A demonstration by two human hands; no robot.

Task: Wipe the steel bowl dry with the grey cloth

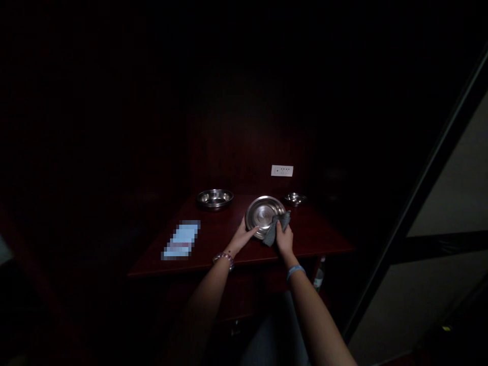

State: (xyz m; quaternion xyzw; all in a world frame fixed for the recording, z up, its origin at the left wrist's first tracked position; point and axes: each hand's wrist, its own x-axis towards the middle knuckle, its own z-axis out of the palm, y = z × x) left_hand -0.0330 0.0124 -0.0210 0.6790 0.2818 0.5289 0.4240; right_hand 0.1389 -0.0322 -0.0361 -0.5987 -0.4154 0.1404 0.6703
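A shiny round metal bowl (263, 216) is tilted toward me above the front half of the dark red desk (213, 239). My left hand (242, 238) grips its lower left rim, thumb over the inside edge. On the right side of the rim, my right hand (284, 239) is closed on a grey cloth (271, 233), which lies against the bowl and covers part of its lower right. The fingers under the cloth are hidden. Another metal bowl (215, 199) rests at the back left of the desk. At the back right sits a smaller metal dish (295, 199).
A bright pixelated rectangle (181, 240) lies at the desk's left. On the back wall is a white socket panel (282, 171). Below the desk, at right, stands a bottle (319, 277). A dark-framed pale panel (450, 183) borders the right; the surroundings are very dark.
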